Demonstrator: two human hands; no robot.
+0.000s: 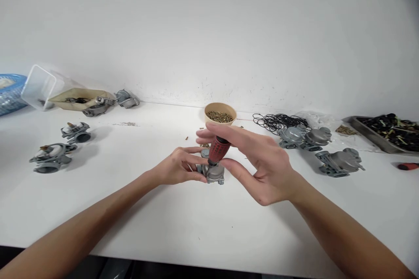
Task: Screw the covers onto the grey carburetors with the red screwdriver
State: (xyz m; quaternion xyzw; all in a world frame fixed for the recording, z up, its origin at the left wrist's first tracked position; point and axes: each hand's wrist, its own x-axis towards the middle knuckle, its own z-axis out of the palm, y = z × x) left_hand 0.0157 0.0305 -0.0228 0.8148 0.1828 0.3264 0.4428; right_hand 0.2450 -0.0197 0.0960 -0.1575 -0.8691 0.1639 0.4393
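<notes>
A grey metal carburetor rests on the white table in front of me. My left hand grips it from the left side, fingers and thumb around its body. Above it, my right hand holds a screwdriver with a red and black handle, thumb on one side and fingers over the top. The screwdriver leans slightly, its lower end down at the carburetor; the tip is hidden. Small brass screws lie just behind the carburetor, partly covered by my fingers.
Behind stands a tan bowl of brass screws. To the right are black rubber rings, several carburetors, a metal tray of dark parts and another red-handled tool. At left sit open carburetors and a tipped clear container.
</notes>
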